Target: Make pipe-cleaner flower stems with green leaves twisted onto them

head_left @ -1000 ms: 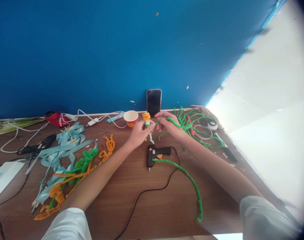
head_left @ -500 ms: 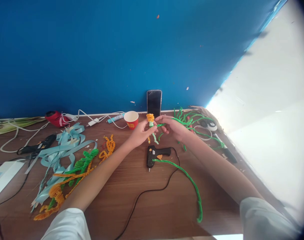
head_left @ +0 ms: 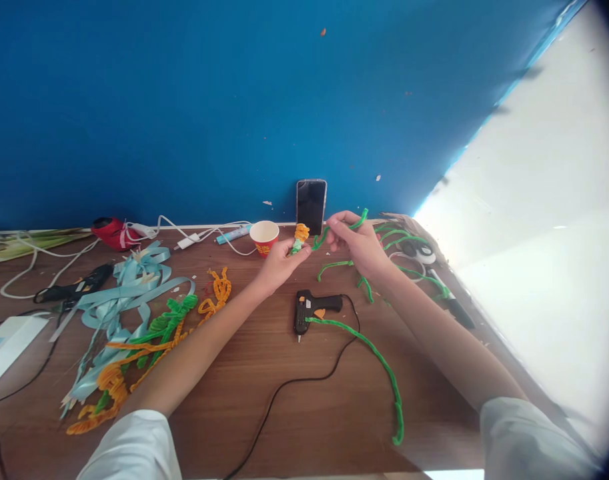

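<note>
My left hand [head_left: 279, 263] is closed around a small flower made of pipe cleaner [head_left: 299, 237], orange on top with a green stem, held above the wooden table [head_left: 304, 407]. My right hand [head_left: 357, 243] pinches a green pipe cleaner [head_left: 341, 230] that runs from the flower's stem up past my fingers. Both hands are raised near the back of the table, in front of a phone [head_left: 311, 205] that leans against the blue wall.
A black glue gun [head_left: 311, 308] with its cord lies below my hands, a long green pipe cleaner [head_left: 379, 363] across it. A red paper cup [head_left: 263, 237] stands left of the flower. Blue ribbons [head_left: 119, 293] and orange and green pipe cleaners [head_left: 154, 340] cover the left; loose green ones [head_left: 404, 250] lie right.
Both hands have lifted a little toward the wall. My right hand has pulled the green pipe cleaner up and away to the right, so it now stretches from the flower's stem.
</note>
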The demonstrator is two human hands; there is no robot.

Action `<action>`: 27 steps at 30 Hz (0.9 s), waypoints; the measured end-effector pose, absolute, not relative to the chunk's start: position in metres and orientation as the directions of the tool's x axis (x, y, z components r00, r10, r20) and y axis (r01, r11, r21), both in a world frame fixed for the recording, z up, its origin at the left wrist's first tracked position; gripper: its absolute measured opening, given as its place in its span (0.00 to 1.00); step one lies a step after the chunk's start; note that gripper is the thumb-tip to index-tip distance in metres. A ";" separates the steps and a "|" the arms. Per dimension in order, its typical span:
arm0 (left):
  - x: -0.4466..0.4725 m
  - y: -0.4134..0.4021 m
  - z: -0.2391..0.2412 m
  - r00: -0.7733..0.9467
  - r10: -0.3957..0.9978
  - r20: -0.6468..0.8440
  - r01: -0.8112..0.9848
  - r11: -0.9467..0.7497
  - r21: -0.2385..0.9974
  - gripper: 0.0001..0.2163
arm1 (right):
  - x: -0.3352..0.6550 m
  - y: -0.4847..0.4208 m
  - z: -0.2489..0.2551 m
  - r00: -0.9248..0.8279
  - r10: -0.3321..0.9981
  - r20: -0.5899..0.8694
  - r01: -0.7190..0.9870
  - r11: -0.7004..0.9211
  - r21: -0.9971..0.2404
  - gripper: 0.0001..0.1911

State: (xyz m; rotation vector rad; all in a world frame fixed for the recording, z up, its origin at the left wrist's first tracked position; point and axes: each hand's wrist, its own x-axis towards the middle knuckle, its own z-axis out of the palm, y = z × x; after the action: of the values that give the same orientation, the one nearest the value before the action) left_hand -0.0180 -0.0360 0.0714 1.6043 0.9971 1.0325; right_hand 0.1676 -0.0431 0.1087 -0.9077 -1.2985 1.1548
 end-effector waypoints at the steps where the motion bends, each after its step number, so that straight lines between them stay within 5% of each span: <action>1: -0.018 -0.036 0.072 0.315 0.930 0.188 0.154 -0.246 0.957 0.14 | 0.167 -0.045 0.110 -0.121 0.963 0.243 -0.097 0.232 -0.968 0.13; 10: -0.021 -0.040 0.085 0.482 0.853 0.198 0.213 -0.334 0.918 0.17 | 0.163 -0.047 0.103 -0.241 0.896 0.373 0.156 0.415 -0.896 0.13; 17: -0.025 -0.048 0.097 0.583 0.797 0.158 0.297 -0.390 0.872 0.16 | 0.161 -0.053 0.111 -0.337 0.755 0.563 0.406 0.656 -0.636 0.14; 22: -0.022 -0.049 0.093 0.584 0.798 0.151 0.239 -0.346 0.907 0.14 | 0.158 -0.058 0.109 -0.276 0.856 0.438 0.409 0.517 -0.752 0.16; 27: -0.021 -0.049 0.092 0.508 0.844 0.172 0.145 -0.281 0.949 0.14 | 0.162 -0.056 0.110 -0.270 0.825 0.497 0.394 0.566 -0.725 0.20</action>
State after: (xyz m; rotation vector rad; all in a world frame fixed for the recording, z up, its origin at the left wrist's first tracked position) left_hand -0.0209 -0.0491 0.0924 1.7406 0.8384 0.8654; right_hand 0.1619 -0.0561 0.1103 -0.9895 -1.8779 0.5879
